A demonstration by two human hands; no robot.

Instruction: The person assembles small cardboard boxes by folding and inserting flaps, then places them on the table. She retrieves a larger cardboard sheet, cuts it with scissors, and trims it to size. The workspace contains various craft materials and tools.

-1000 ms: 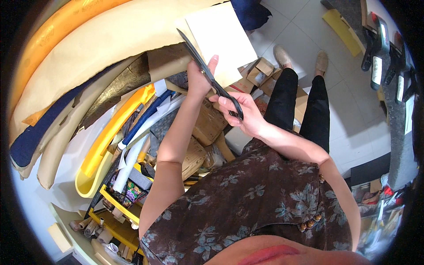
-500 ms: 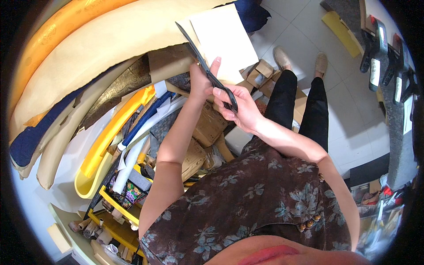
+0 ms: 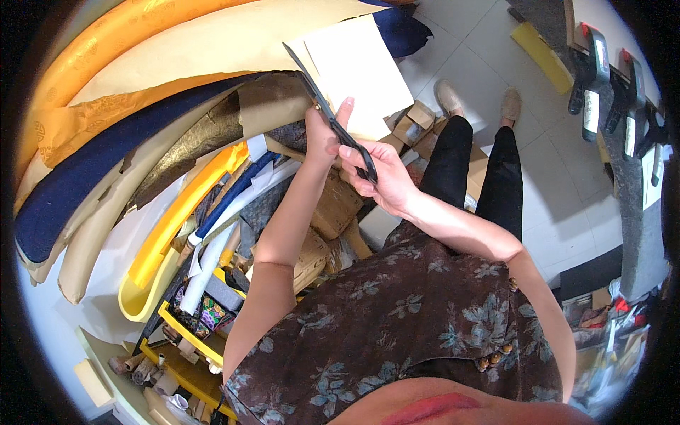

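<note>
My right hand is closed round the black handles of a pair of scissors. Their long dark blades point up and left, with the tip lying over a large cream sheet. Beside the blades, my left hand holds a stack of pale rectangular sheets, its thumb on top near their lower left edge. The other left fingers are mostly hidden beneath and behind the scissors. Whether the blades are cutting anything cannot be made out.
Left of my arms lie rolls of orange cloth, dark blue cloth and a yellow bin of rolls. Cardboard boxes sit below my hands. Black clamps hold at the right-hand bench edge. Someone's beige shoes show on the tiles.
The large cream sheet's left part has drawn up and back, uncovering orange patterned cloth and more of the dark blue cloth. Both hands and the scissors stay almost in place.
</note>
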